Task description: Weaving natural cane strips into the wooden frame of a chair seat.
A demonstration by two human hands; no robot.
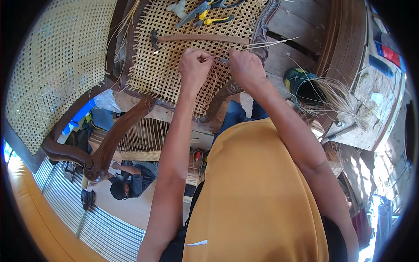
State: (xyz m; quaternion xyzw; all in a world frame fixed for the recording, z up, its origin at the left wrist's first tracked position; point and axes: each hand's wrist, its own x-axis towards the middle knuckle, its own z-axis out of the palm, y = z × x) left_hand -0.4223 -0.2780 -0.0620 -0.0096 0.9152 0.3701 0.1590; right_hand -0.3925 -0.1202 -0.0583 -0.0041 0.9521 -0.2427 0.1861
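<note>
A woven cane seat [150, 65] in a carved dark wood chair frame [220, 95] lies before me. Over its right half, my left hand [195, 67] is pinched closed on a thin cane strand. Close beside it, my right hand [247, 67] is closed around a slim tool, with only a short metal end [224, 60] showing toward the left fingers; its kind is hidden. Loose pale strands [275, 43] stick out to the right above my right hand. A hammer [200, 38] with a wooden handle rests across the cane, just beyond both hands.
Yellow-and-black pliers [214, 20] and snips [193, 15] lie at the seat's far side. A second cane panel [61, 56] stands at left. To the right, a dark green bucket [297, 83] sits by bundled cane strands [336, 98]. Another person [131, 179] is at lower left.
</note>
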